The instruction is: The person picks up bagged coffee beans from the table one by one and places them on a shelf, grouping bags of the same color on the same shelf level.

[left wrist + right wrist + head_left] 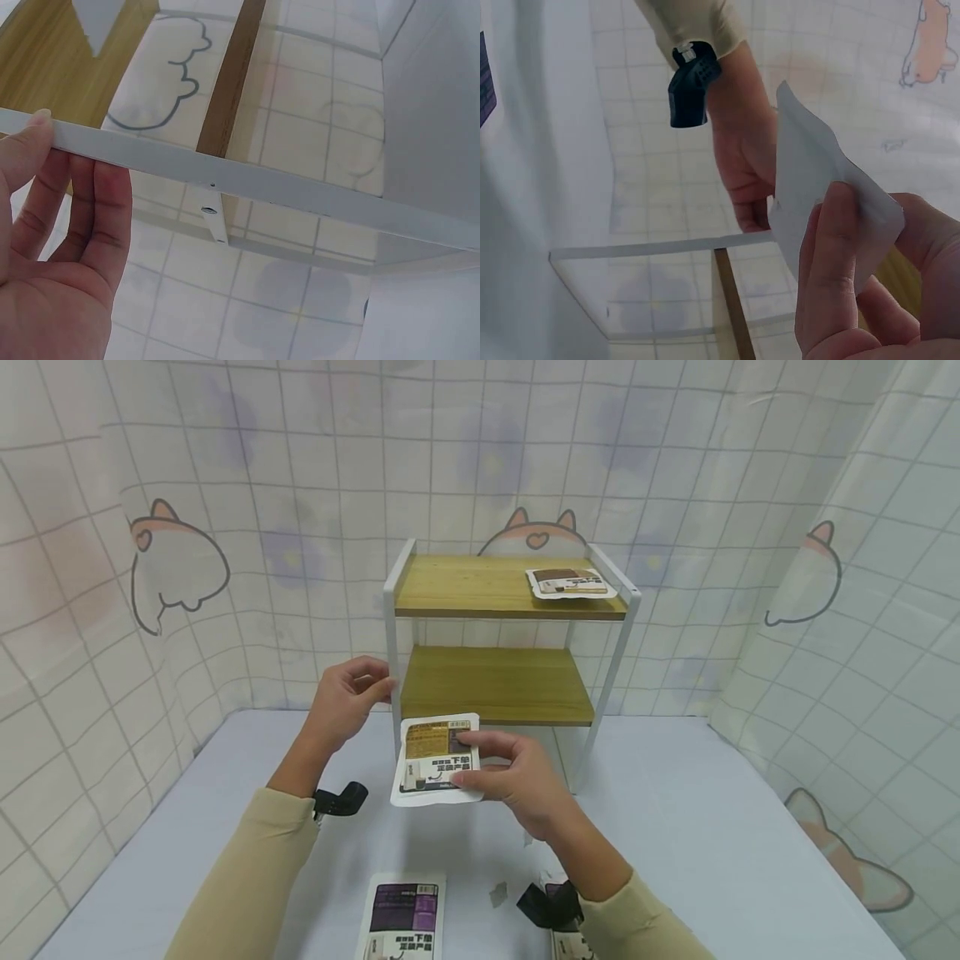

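Note:
My left hand [347, 703] grips the white front-left post [300, 195] of a two-tier shelf rack [465, 589] with wooden boards. In the left wrist view the thumb lies on one side of the post and the fingers on the other. My right hand [521, 777] pinches a flat white packet [431, 764] with a yellow-brown printed label at its right edge. This packet is held in the air in front of the lower shelf board [495, 685]. The right wrist view shows the packet's plain white back [817, 172], pressed between thumb and fingers.
A similar packet [570, 583] lies at the right of the top board. On the white table [675, 827] lie a purple-labelled packet [401, 922] and another packet [572, 945], partly hidden by the right arm. A grid-patterned curtain [315, 485] surrounds the table.

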Demonstrator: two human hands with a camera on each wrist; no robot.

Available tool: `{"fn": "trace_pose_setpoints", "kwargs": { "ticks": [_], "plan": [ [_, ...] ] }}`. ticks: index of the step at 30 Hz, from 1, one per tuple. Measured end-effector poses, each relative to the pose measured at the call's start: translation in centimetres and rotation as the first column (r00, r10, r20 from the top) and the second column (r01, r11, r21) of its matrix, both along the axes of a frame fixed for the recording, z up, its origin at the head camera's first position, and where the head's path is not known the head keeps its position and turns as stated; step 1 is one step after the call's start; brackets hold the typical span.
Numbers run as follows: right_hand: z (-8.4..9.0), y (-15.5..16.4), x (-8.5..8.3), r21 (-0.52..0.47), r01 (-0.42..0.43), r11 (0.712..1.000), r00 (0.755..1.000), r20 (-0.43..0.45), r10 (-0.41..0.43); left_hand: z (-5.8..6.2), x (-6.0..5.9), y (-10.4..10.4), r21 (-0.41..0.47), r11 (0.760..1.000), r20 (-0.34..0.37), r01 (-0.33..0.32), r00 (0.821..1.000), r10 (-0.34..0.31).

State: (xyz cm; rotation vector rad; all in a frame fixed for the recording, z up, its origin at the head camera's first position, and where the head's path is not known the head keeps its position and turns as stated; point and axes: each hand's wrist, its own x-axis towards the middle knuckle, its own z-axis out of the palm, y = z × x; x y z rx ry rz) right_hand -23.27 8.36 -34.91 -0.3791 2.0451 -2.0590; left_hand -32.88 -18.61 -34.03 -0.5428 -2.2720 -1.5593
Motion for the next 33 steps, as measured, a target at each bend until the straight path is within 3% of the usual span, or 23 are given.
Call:
{"fn": "trace_pose_setpoints", "kwargs": {
  "ticks": [14,33],
  "plan": [
    [2.5,0.7,0.1,-0.067,-0.002,0.998,1.000,-0.003,0.002,0.3,0.3,0.1,0.026,1.000,0.024,0.016,1.000,-0.017],
    [5.1,1.4,-0.1,-0.045,0.006,0.999,0.997,-0.073,-0.009,0.2,0.1,0.1,0.011,1.000,0.018,0.008,1.000,-0.008]
  ]
}}
